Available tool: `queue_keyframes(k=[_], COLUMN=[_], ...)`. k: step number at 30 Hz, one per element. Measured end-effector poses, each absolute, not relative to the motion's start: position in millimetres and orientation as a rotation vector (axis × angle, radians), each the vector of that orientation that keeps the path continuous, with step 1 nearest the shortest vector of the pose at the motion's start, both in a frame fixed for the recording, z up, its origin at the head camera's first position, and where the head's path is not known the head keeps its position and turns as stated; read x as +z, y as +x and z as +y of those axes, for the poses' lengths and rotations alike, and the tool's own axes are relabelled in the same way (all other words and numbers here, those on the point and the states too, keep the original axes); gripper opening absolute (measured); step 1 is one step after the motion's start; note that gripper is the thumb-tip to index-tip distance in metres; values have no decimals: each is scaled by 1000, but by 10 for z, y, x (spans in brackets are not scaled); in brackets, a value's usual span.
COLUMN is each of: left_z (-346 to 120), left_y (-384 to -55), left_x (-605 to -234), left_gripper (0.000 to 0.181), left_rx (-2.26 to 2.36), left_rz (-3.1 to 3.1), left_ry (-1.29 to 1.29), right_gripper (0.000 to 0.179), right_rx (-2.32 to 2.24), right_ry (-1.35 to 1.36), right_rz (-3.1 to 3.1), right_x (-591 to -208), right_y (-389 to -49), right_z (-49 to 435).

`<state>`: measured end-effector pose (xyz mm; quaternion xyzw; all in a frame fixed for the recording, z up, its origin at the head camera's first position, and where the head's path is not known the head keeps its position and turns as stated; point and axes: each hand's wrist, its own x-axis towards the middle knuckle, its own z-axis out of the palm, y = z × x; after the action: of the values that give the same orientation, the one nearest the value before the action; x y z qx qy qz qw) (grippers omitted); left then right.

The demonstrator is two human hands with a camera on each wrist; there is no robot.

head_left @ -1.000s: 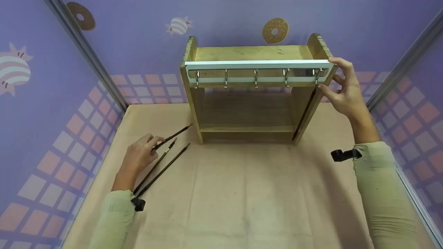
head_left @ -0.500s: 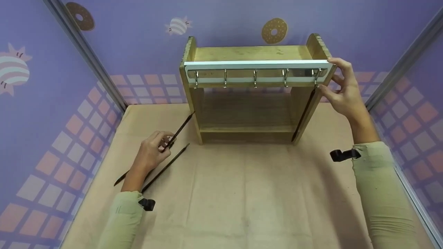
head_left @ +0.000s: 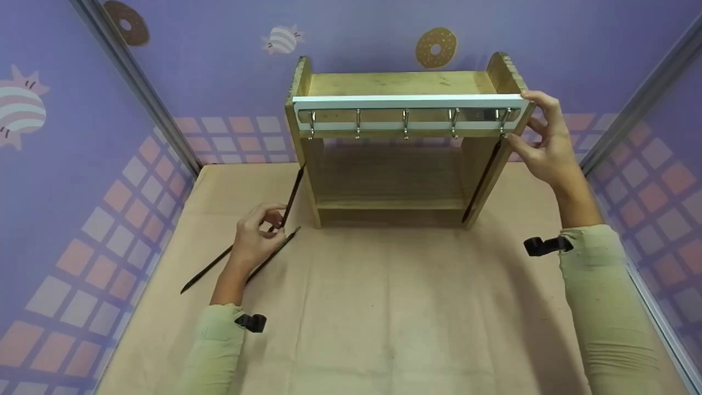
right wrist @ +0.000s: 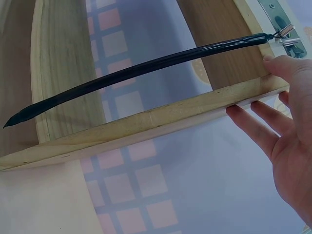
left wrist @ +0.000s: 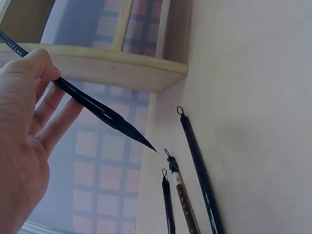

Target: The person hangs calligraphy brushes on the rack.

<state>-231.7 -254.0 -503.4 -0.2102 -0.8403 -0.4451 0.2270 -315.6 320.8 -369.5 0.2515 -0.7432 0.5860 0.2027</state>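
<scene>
My left hand (head_left: 258, 236) pinches a black calligraphy brush (head_left: 294, 192) by its handle. In the left wrist view its dark tip slants down over the table, while its handle end reaches toward the left side of a wooden shelf (head_left: 392, 204). Along the shelf's top front runs a white rail (head_left: 408, 102) with several metal hooks. From the rightmost hook hangs another black brush (right wrist: 146, 70), tip down, beside the right panel. My right hand (head_left: 551, 148) grips that panel, thumb at its front edge near the hook and fingers against the outer side.
Three brushes lie on the cloth-covered table: a black one (left wrist: 201, 170), a brown speckled one (left wrist: 183, 195) and a shorter-looking dark one (left wrist: 168, 209). The left hand partly covers them in the head view. Patterned walls (head_left: 356, 33) enclose the table at the back and sides.
My left hand has moved right and slightly up toward the shelf's left panel, and the brush in it has swung steeper. The right hand and hanging brush stay in place.
</scene>
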Motion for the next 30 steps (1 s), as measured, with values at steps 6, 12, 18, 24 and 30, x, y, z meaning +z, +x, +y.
queue_keyframes(k=[6,12,18,24,30], left_z=[-2357,-2199,-2101,-2045,-2011], left_y=[-2350,-2353,-2362,-2389,-2390], left_x=[-5042,-5011,-4959,-4920,-4918], left_gripper=[48,47,46,48,47], left_rx=[-1365,-1519,-1556,-1565,-1555], left_rz=[-2217,-2130,-2085,-2089,-2100], left_ry=[-563,-559,-582,-573,-550], right_gripper=[69,69,68,69,68], right_rx=[1664,1662,1598,1601,1572], right_ry=[710,694,750,712,693], right_rz=[-2035,-2041,-2046,-2071,-2103], right_x=[-3693,-3698,-3709,-3704,-3701], right_y=[-3146,-3148,-3177,-3160,-3154], right_z=[3221,3216,3213,3211,3207])
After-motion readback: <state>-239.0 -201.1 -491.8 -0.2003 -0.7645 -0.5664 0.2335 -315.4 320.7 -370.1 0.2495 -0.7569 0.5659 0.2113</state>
